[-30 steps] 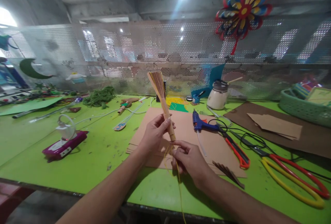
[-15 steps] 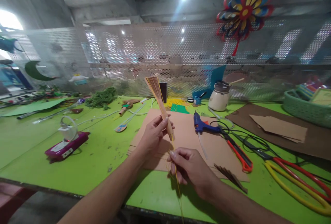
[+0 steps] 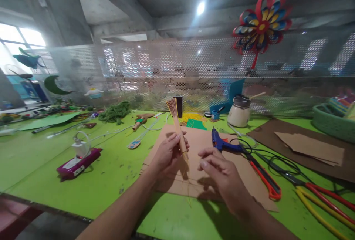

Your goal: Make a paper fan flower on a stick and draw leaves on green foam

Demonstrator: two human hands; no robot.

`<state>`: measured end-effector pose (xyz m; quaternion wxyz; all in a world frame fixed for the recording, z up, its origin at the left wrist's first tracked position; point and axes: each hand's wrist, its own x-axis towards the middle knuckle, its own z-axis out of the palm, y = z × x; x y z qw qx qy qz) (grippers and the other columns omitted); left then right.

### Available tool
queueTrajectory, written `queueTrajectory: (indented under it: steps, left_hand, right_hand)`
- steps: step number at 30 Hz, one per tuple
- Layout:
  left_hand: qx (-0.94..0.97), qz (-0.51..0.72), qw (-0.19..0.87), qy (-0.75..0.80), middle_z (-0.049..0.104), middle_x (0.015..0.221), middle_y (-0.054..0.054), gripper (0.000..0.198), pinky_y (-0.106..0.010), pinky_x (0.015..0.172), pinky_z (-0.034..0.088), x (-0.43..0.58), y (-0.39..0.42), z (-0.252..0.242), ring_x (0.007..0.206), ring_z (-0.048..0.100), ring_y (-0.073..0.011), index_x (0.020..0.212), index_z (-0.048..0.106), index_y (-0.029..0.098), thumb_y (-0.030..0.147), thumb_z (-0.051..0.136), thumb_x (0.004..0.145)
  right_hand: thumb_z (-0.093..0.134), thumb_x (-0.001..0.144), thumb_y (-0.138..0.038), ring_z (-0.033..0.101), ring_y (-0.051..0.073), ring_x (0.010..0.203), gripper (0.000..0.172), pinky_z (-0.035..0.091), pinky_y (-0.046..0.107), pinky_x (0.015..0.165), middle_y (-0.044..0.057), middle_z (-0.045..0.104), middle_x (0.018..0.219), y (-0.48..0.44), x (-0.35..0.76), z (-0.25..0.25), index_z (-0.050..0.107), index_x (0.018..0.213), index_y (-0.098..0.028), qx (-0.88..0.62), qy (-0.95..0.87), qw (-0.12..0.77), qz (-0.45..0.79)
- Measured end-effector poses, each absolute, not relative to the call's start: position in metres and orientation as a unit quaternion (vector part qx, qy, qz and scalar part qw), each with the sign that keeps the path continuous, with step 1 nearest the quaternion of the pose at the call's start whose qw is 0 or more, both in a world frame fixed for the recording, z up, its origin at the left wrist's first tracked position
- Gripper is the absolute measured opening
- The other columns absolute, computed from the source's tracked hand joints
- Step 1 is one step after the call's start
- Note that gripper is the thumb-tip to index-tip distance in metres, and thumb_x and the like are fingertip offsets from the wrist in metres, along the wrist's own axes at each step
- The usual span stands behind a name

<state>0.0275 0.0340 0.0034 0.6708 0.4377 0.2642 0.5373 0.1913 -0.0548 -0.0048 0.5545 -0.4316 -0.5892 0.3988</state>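
Note:
My left hand [image 3: 172,148] is wrapped round the narrow stem of a pleated brown paper fan [image 3: 175,116]. The pleats spread at the top and are edged with yellow. Loose yellow thread [image 3: 189,195] trails below the stem's lower end. To the right, my right hand [image 3: 217,168] hovers over the sheets with curled fingers apart and nothing visible in them. Beneath both hands lie stacked brown cardboard sheets [image 3: 172,186]. A blue glue gun [image 3: 223,144] rests on them just beyond my right hand.
On the right lie a red utility knife [image 3: 266,181], large scissors [image 3: 318,192] and brown card pieces [image 3: 310,147]. A jar [image 3: 239,113] stands behind the glue gun. At left is a purple power strip [image 3: 79,164] with a plugged-in adapter. A perforated screen [image 3: 155,70] closes off the back.
My right hand has let go of the yellow thread and moved right, its fingers opening. The fan is slightly lower relative to the table, still in my left hand. The camera view has tilted upward.

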Motion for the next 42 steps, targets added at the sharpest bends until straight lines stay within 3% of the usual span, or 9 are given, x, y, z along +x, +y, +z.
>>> queueTrajectory:
  steps: [3,8,12,15,22,28,31,37,42]
  left_hand:
    - [0.417,0.529,0.689,0.270,0.065,0.076,-0.006,0.020,-0.024,0.065,0.053,0.029,0.032,0.005,0.067,0.061,-0.0143,0.101,0.065,0.011,0.024,0.063,0.086]
    - [0.381,0.493,0.727,0.288,0.063,0.072,-0.008,0.016,-0.024,0.062,0.054,0.033,0.029,0.008,0.063,0.061,-0.0140,0.096,0.064,0.008,0.017,0.052,0.091]
    - [0.367,0.474,0.739,0.307,0.064,0.070,-0.010,0.020,-0.025,0.062,0.055,0.037,0.026,0.010,0.061,0.064,-0.0151,0.096,0.061,0.005,0.012,0.043,0.094]
    - [0.360,0.476,0.737,0.316,0.064,0.069,-0.010,0.020,-0.028,0.065,0.057,0.040,0.024,0.011,0.062,0.067,-0.0175,0.097,0.059,0.005,0.011,0.041,0.095]
    - [0.349,0.506,0.718,0.327,0.064,0.067,-0.010,0.019,-0.023,0.060,0.055,0.043,0.022,0.011,0.061,0.067,-0.0161,0.092,0.058,0.005,0.009,0.039,0.095]
    - [0.361,0.508,0.715,0.317,0.063,0.067,-0.009,0.021,-0.020,0.054,0.052,0.040,0.023,0.013,0.055,0.062,-0.0131,0.093,0.060,0.006,0.011,0.040,0.095]
    - [0.369,0.508,0.715,0.308,0.063,0.068,-0.009,0.021,-0.022,0.057,0.054,0.037,0.024,0.015,0.059,0.064,-0.0149,0.092,0.061,0.005,0.012,0.041,0.095]
    - [0.387,0.522,0.705,0.284,0.063,0.071,-0.008,0.019,-0.023,0.059,0.055,0.036,0.024,0.015,0.066,0.066,-0.0168,0.100,0.060,0.007,0.012,0.042,0.095]
    - [0.399,0.527,0.699,0.273,0.064,0.072,-0.008,0.017,-0.023,0.059,0.055,0.036,0.025,0.012,0.067,0.068,-0.0172,0.099,0.059,0.007,0.011,0.043,0.094]
  right_hand:
    - [0.059,0.085,-0.031,0.052,0.026,0.109,0.027,0.043,0.039,0.091,0.009,0.060,0.115,-0.053,0.194,0.003,0.061,0.061,-0.020,-0.348,-0.538,0.576,0.508]
    - [0.055,0.090,-0.027,0.055,0.025,0.106,0.026,0.037,0.042,0.099,0.006,0.066,0.081,-0.054,0.196,0.004,0.066,0.067,-0.022,-0.256,-0.602,0.547,0.522]
    - [0.051,0.094,-0.031,0.056,0.019,0.078,0.030,0.043,0.033,0.076,0.004,0.059,0.073,-0.053,0.199,0.000,0.061,0.069,-0.019,-0.310,-0.698,0.503,0.404]
    - [0.047,0.095,-0.030,0.046,0.014,0.061,0.031,0.036,0.028,0.059,0.000,0.049,0.065,-0.053,0.195,-0.003,0.051,0.066,-0.019,-0.340,-0.744,0.491,0.299]
    - [0.042,0.096,-0.023,0.044,0.013,0.058,0.032,0.033,0.026,0.055,-0.001,0.043,0.064,-0.061,0.178,-0.013,0.038,0.064,-0.021,-0.366,-0.766,0.495,0.186]
    - [0.044,0.091,-0.014,0.045,0.014,0.060,0.030,0.033,0.027,0.054,-0.001,0.044,0.063,-0.062,0.172,-0.024,0.036,0.064,-0.022,-0.342,-0.780,0.507,0.131]
    - [0.045,0.090,-0.011,0.048,0.016,0.063,0.025,0.037,0.029,0.056,0.001,0.050,0.064,-0.063,0.171,-0.022,0.043,0.067,-0.021,-0.319,-0.793,0.502,0.135]
    - [0.053,0.084,-0.006,0.055,0.023,0.095,0.022,0.046,0.039,0.077,0.008,0.061,0.095,-0.067,0.173,-0.014,0.046,0.069,-0.020,-0.295,-0.776,0.548,0.099]
    - [0.057,0.086,-0.010,0.052,0.025,0.099,0.025,0.043,0.046,0.083,0.010,0.058,0.101,-0.057,0.187,-0.011,0.046,0.067,-0.020,-0.406,-0.697,0.591,-0.008]
